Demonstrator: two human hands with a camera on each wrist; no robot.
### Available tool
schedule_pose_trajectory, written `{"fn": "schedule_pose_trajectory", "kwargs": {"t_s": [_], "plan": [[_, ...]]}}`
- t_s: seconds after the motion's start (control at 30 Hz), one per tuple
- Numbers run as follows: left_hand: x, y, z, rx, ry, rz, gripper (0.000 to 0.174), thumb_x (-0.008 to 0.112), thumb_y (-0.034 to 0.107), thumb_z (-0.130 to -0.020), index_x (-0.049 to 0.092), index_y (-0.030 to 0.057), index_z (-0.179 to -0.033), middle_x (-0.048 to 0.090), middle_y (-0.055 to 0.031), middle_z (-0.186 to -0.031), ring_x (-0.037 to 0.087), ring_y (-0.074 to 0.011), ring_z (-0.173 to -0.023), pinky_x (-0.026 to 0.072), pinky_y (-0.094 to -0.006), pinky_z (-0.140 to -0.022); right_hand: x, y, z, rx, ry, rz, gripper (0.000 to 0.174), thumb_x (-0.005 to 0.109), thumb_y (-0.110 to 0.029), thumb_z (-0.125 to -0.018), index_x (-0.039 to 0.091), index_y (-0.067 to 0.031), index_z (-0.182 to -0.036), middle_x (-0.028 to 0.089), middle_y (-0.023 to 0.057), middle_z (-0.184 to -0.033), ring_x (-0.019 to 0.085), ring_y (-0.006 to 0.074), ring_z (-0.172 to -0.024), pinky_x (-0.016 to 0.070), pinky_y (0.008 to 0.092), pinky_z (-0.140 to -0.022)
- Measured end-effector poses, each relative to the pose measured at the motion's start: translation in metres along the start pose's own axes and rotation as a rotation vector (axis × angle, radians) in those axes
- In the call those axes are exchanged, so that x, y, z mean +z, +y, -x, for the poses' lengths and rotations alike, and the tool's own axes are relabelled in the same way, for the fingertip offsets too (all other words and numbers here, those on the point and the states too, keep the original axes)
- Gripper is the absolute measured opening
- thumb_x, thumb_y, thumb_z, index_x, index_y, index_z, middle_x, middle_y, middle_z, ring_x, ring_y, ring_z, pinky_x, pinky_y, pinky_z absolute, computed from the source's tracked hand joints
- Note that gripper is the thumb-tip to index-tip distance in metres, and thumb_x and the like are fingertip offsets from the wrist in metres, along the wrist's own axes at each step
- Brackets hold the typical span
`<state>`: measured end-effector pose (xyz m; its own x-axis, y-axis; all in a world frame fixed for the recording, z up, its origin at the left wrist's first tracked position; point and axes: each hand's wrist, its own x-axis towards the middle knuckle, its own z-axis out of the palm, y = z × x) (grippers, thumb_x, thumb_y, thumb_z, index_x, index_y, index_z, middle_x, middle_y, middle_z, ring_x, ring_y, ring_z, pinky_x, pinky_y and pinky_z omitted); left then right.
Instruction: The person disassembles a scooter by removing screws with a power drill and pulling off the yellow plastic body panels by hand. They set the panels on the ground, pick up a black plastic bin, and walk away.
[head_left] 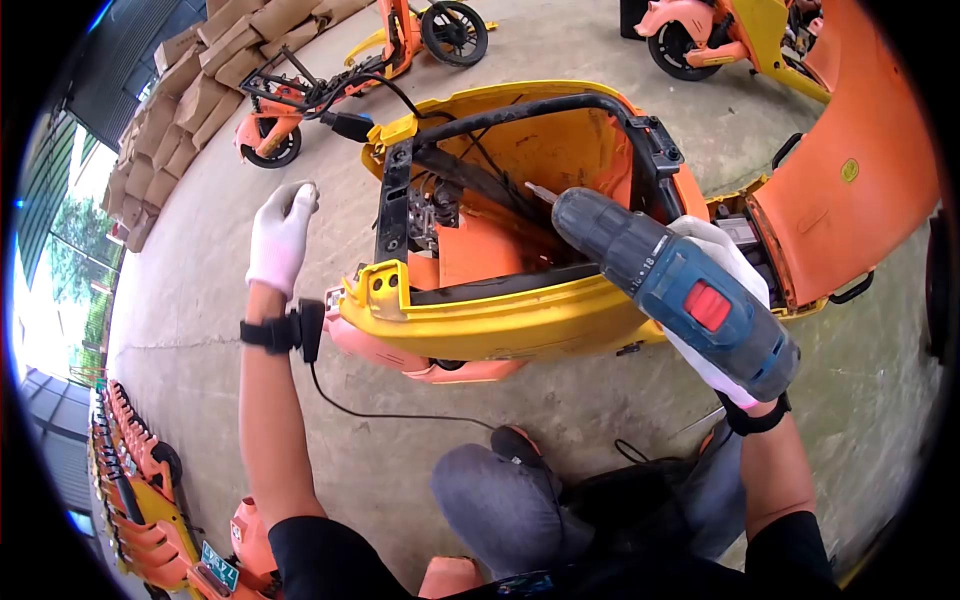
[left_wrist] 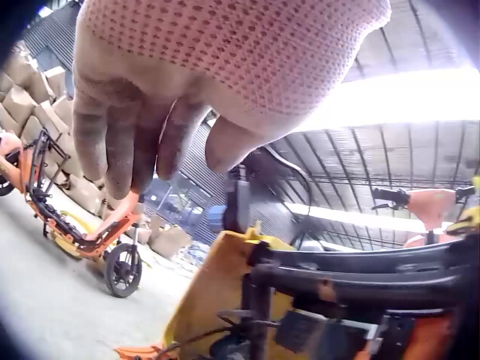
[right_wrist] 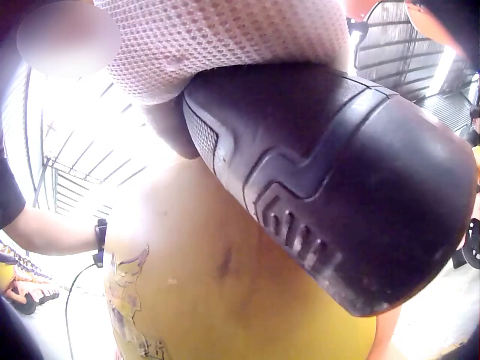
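Head view, left hand: I see the gloved left hand [head_left: 282, 235] raised in the air, left of the yellow scooter shell [head_left: 500, 320] and touching nothing.
Head view, right hand: the right hand [head_left: 728, 258] is wrapped around a blue cordless drill [head_left: 675, 285]. Its bit points into the open shell, which lies on the concrete in front of me.
Head view, surroundings: an orange panel [head_left: 850, 200] is on the right, with cardboard boxes [head_left: 200, 90] and a bare scooter frame [head_left: 290, 110] behind.
Left wrist view: the fingers [left_wrist: 120, 150] hang down close together, loosely bent, with nothing between them. The shell [left_wrist: 210, 300] and its black bar [left_wrist: 360, 277] are below.
Right wrist view: the fingers [right_wrist: 225, 37] are clamped on the drill's grip [right_wrist: 330, 187], just above the shell [right_wrist: 225, 300].
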<state>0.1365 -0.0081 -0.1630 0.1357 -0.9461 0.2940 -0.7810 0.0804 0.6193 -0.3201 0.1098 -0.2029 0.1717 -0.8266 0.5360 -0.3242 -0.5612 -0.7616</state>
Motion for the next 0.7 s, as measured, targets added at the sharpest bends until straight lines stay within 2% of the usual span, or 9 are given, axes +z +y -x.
{"fn": "schedule_pose_trajectory", "kwargs": {"t_s": [0.1,0.23,0.3,0.33,0.43,0.5,0.6,0.63,0.7], "plan": [[-0.001,0.042,0.041,0.107,-0.055,0.103,0.043,0.05,0.036,-0.101,0.063,-0.0013,-0.118,0.068,-0.0083,-0.105,0.065,-0.016,-0.096,0.0485,-0.0294,-0.083,0.0,0.001,0.0,-0.029,0.006,0.01,0.04,0.073,-0.002,-0.075,0.063,-0.0009,-0.113,0.061,0.011,-0.12,0.061,0.0204,-0.106,0.0472,0.0296,-0.093],[0.001,0.074,0.089,0.116,-0.152,0.268,0.043,0.047,0.035,-0.102,0.063,-0.0019,-0.117,0.069,-0.0084,-0.103,0.064,-0.0152,-0.095,0.0486,-0.0287,-0.083,0.003,0.002,0.0,-0.074,0.037,0.044,0.041,0.074,0.004,-0.072,0.061,0.0006,-0.111,0.061,0.01,-0.117,0.062,0.0191,-0.097,0.0485,0.0289,-0.087],[0.001,0.068,0.103,-0.039,-0.096,0.327,0.043,0.047,0.035,-0.102,0.063,-0.0029,-0.116,0.069,-0.0088,-0.102,0.064,-0.0142,-0.093,0.049,-0.0284,-0.083,0.003,0.003,0.001,-0.08,0.048,0.025,0.04,0.073,0.004,-0.073,0.061,0.0007,-0.111,0.061,0.01,-0.117,0.062,0.0195,-0.097,0.0485,0.0289,-0.087],[0.004,0.059,0.107,-0.118,-0.084,0.333,0.037,0.049,0.025,-0.101,0.06,-0.0059,-0.117,0.068,-0.0113,-0.101,0.064,-0.0138,-0.085,0.0518,-0.0288,-0.077,0.003,0.004,0.002,-0.051,0.046,-0.014,0.04,0.073,0.004,-0.072,0.061,0.0007,-0.111,0.061,0.01,-0.118,0.062,0.0194,-0.099,0.0482,0.0288,-0.087],[0.029,0.01,0.109,-0.323,-0.351,0.307,0.037,0.049,0.024,-0.099,0.057,-0.0004,-0.126,0.067,-0.0113,-0.11,0.065,-0.0194,-0.096,0.0527,-0.0327,-0.088,-0.001,0.003,0.002,-0.045,0.019,-0.034,0.041,0.072,0.005,-0.071,0.061,0.0005,-0.111,0.06,0.01,-0.119,0.061,0.019,-0.1,0.0475,0.0287,-0.089],[0.08,-0.158,0.097,-0.143,-0.47,0.536,0.043,0.043,0.028,-0.1,0.048,0.0058,-0.137,0.059,-0.0115,-0.127,0.059,-0.0239,-0.114,0.0462,-0.0364,-0.101,-0.002,0.003,0.0,-0.078,-0.015,-0.012,0.042,0.072,0.006,-0.071,0.062,0.0004,-0.111,0.06,0.0098,-0.119,0.06,0.0187,-0.101,0.0471,0.0287,-0.09],[0.11,-0.14,0.104,-0.037,-0.558,0.447,0.047,0.038,0.032,-0.101,0.041,0.01,-0.143,0.05,-0.0104,-0.139,0.049,-0.0242,-0.126,0.0387,-0.0377,-0.108,-0.002,0.003,0.0,-0.072,-0.018,0.012,0.043,0.072,0.006,-0.07,0.062,0.0004,-0.111,0.059,0.0098,-0.12,0.06,0.0181,-0.103,0.0465,0.0289,-0.091],[0.109,-0.113,0.101,-0.035,-0.555,0.451,0.047,0.038,0.032,-0.101,0.041,0.01,-0.143,0.05,-0.0104,-0.139,0.049,-0.0242,-0.126,0.0387,-0.0377,-0.108,-0.002,0.001,0.0,-0.064,-0.02,0.003,0.044,0.073,0.005,-0.069,0.062,0.0004,-0.111,0.059,0.0095,-0.12,0.059,0.0178,-0.102,0.0465,0.0289,-0.091],[0.089,-0.047,0.09,0.099,-0.708,-0.763,0.046,0.036,0.032,-0.101,0.042,0.0106,-0.142,0.049,-0.0084,-0.141,0.046,-0.0223,-0.129,0.0362,-0.0364,-0.111,-0.002,0.0,0.001,-0.053,-0.021,-0.005,0.044,0.073,0.005,-0.069,0.062,0.0003,-0.112,0.06,0.0092,-0.119,0.059,0.0176,-0.102,0.0464,0.0289,-0.091]]}}
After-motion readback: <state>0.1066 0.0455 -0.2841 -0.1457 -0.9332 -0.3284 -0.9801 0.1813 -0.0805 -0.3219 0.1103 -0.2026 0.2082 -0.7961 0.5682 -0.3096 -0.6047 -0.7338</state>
